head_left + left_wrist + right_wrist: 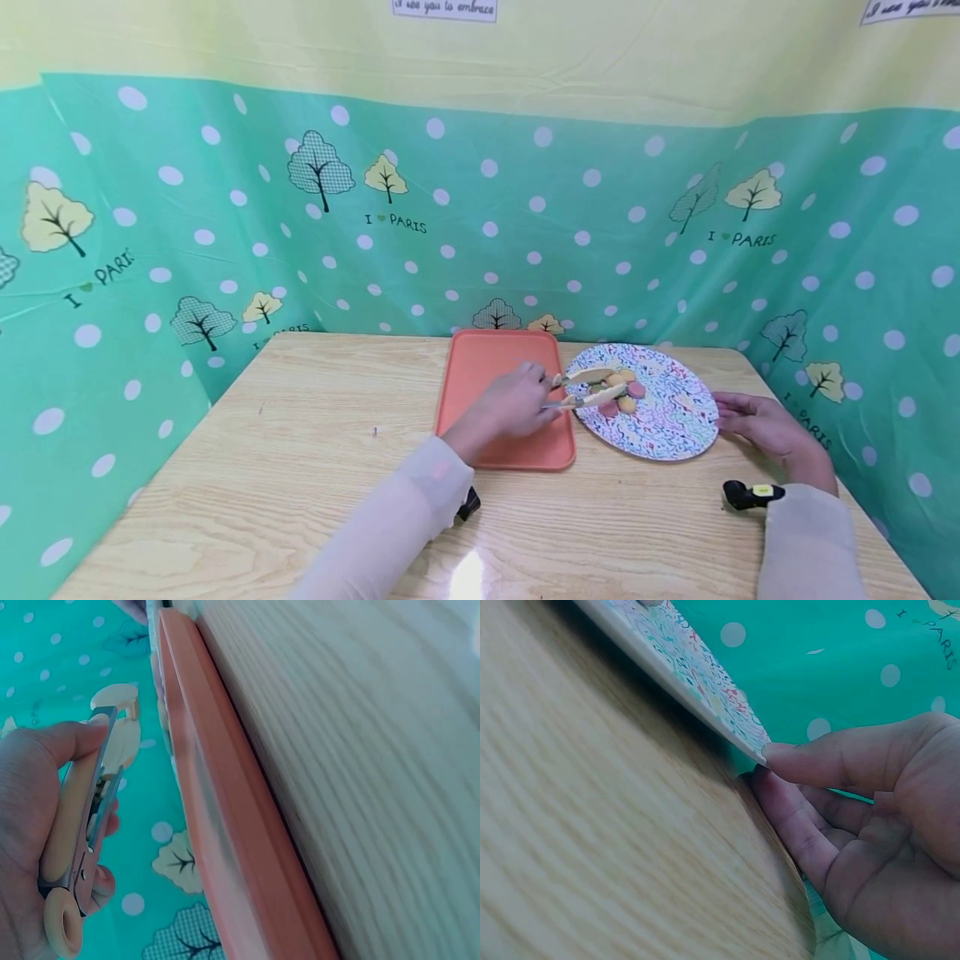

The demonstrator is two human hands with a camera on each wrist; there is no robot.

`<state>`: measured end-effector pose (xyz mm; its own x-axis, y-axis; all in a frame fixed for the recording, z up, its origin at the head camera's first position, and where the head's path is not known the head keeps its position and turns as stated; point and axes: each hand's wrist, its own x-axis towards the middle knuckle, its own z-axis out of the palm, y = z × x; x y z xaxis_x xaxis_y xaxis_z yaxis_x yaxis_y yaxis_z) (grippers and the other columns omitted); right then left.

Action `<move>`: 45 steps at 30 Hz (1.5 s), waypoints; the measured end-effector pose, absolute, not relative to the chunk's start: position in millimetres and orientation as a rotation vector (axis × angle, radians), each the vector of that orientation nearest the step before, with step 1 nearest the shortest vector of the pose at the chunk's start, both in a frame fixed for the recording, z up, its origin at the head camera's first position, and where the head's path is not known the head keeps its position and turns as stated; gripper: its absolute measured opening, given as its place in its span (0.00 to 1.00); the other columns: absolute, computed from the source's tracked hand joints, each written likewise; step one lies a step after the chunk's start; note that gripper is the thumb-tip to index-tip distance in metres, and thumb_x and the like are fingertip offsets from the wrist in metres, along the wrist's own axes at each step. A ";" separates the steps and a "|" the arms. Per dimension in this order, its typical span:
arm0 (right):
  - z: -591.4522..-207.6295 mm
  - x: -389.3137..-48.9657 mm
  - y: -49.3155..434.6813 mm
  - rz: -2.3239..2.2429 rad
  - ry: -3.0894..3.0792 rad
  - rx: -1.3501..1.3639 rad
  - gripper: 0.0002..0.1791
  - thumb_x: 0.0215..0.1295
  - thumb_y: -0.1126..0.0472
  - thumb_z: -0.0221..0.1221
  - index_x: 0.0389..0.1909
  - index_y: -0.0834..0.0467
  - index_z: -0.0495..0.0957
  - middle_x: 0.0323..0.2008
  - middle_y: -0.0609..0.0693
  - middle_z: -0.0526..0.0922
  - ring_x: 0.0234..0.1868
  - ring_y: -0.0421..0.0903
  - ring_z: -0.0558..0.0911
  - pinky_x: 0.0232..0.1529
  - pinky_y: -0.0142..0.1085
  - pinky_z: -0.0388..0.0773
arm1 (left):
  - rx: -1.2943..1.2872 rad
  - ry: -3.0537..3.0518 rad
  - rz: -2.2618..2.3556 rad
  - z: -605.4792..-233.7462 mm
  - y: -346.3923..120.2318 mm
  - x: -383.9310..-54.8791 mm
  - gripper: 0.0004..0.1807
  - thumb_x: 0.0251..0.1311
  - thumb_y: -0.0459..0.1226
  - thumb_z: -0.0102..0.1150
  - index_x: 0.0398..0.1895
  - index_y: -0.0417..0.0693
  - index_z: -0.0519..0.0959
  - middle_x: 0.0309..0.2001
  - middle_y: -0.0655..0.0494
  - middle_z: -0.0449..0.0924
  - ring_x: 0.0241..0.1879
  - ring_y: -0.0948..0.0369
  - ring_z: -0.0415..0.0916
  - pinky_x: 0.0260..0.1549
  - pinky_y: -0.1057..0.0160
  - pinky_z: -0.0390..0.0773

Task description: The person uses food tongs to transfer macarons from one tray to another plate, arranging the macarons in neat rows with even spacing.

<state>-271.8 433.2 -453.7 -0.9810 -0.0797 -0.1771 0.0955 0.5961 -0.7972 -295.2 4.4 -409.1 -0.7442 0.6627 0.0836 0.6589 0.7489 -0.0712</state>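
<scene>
My left hand (517, 404) holds a pair of metal tongs (607, 396) with beige tips. A ring hangs at the handle end of the tongs (71, 817) in the left wrist view. In the head view, the spread tips reach over the left part of an oval plate (671, 417) with a multicoloured squiggle pattern. Several small round macaron-like pieces (627, 406), pink, tan and greenish, lie on it around the tips, which partly hide them. On the plate's right side, my right hand (772, 429) pinches the rim between thumb and fingers, as the right wrist view also shows.
An orange-pink rectangular tray (491, 358) lies left of the plate, under my left hand. Both stand on a light wooden table (315, 417). A green and yellow printed cloth (525, 233) hangs behind and along the sides. Black wrist devices (742, 495) sit at my sleeves.
</scene>
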 end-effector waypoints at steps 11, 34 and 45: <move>-454.9 -271.5 433.3 -1.368 2.610 0.013 0.37 0.71 0.60 0.63 0.74 0.71 0.61 0.71 0.70 0.66 0.63 0.46 0.74 0.46 0.21 0.73 | -1.171 -2.775 0.134 -409.0 29.8 -289.1 0.28 0.76 0.58 0.44 0.57 0.48 0.81 0.58 0.52 0.74 0.54 0.58 0.69 0.52 0.61 0.76; -453.2 -270.9 431.4 -1.352 2.591 0.038 0.37 0.74 0.57 0.60 0.76 0.70 0.59 0.74 0.70 0.62 0.73 0.66 0.62 0.65 0.53 0.70 | -1.164 -2.785 0.300 -408.1 53.3 -283.8 0.28 0.75 0.60 0.44 0.56 0.51 0.83 0.61 0.53 0.72 0.55 0.59 0.69 0.51 0.62 0.78; -453.5 -271.1 430.9 -1.355 2.610 0.030 0.36 0.74 0.59 0.60 0.75 0.71 0.60 0.72 0.70 0.64 0.71 0.65 0.64 0.46 0.22 0.73 | -1.144 -2.790 0.288 -412.2 54.0 -285.0 0.28 0.75 0.61 0.46 0.55 0.52 0.84 0.60 0.54 0.73 0.54 0.59 0.68 0.49 0.62 0.78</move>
